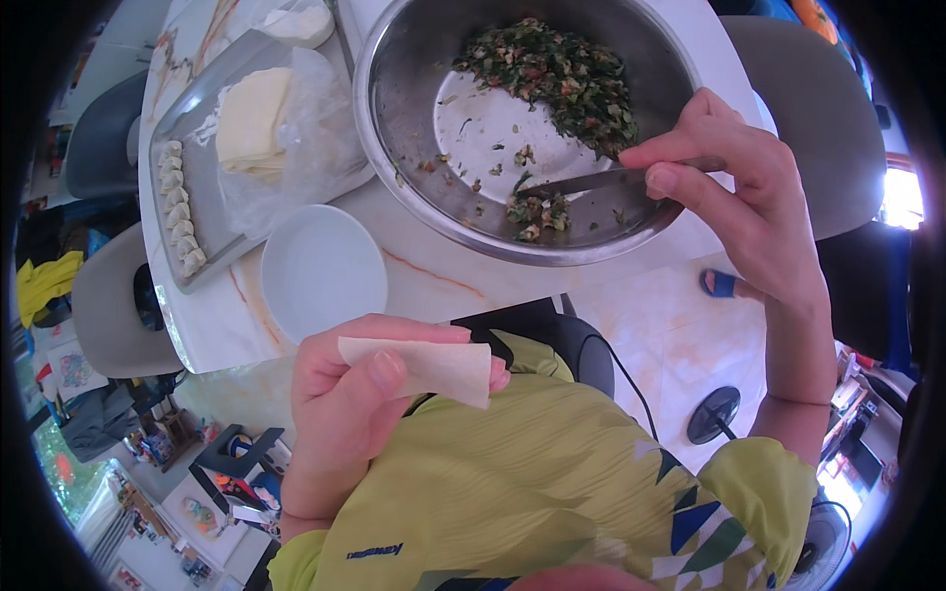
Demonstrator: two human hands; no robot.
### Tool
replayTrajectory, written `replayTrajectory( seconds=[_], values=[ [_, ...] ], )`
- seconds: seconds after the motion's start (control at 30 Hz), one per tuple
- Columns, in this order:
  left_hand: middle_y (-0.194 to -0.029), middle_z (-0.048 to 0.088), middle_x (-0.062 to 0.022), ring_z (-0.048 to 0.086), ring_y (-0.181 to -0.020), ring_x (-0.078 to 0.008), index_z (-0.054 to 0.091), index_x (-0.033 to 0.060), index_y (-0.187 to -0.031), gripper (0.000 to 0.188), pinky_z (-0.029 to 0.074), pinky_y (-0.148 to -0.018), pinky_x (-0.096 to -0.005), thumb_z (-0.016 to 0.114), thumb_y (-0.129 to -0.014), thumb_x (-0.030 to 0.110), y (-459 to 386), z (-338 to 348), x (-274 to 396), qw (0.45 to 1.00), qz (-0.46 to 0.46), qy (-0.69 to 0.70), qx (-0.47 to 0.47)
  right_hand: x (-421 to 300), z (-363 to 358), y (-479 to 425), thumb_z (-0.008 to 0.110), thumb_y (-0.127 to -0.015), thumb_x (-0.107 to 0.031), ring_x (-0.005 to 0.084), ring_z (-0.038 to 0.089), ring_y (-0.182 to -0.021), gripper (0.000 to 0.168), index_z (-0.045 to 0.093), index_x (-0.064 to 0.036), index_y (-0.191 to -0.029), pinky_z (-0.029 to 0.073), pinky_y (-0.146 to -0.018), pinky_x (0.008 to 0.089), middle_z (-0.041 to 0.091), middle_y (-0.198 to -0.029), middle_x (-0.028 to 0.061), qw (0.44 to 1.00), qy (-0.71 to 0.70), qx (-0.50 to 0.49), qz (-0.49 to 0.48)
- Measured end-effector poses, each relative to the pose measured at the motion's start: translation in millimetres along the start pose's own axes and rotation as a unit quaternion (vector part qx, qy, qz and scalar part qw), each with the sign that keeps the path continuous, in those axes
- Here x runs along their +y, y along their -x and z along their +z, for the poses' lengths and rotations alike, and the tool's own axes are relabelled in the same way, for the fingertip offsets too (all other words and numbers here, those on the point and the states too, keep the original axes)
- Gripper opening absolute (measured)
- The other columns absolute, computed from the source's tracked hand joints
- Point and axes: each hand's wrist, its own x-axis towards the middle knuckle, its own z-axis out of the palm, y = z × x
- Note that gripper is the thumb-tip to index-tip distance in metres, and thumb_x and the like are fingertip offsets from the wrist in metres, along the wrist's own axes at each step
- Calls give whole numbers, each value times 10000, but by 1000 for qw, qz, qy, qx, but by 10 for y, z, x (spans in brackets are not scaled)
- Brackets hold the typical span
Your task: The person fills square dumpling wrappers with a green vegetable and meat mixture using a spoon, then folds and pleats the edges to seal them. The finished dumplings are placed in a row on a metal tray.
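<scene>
On the palm of my left hand (340, 399) lies a thin dough wrapper (443, 369), held down by the thumb near the table's front edge. My right hand (746, 185) grips a metal utensil (606, 179) between thumb and fingers; its far end dips into a small clump of filling (538, 210). That clump sits apart from the larger mass of chopped green filling (558, 81) in a wide stainless steel bowl (414, 199). Whether the utensil is a knife or a spoon handle, I cannot tell.
Left of the bowl, a metal tray (211, 214) carries a row of folded dumplings (178, 207), stacked wrappers (253, 118) and a plastic bag (310, 140). A white bowl (325, 270) stands near the table edge. Behind the tray is a container of white powder (299, 21). Chairs (805, 111) flank the table.
</scene>
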Motion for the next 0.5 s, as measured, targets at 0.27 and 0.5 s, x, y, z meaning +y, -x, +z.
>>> replayTrajectory(
  seconds=[0.27, 0.5],
  values=[
    [-945, 667, -288, 693, -871, -388, 580, -75, -1075, 428, 571, -773, -518, 485, -1009, 337, -53, 102, 25, 998, -1, -5, 70, 15, -8, 70, 648, -911, -84, 109, 559, -750, 176, 738, 9, -1030, 468, -656, 212, 637, -754, 63, 995, -96, 7, 37],
    [-1196, 615, -297, 640, -1077, -412, 514, -124, -1243, 463, 506, -974, -482, 414, -1027, 274, -135, 113, -46, 986, -129, 95, 36, -50, -84, 77, 625, -952, -157, 20, 517, -596, 200, 739, -21, -1043, 371, -533, 178, 680, -755, 45, 980, -156, 27, 124]
  ],
)
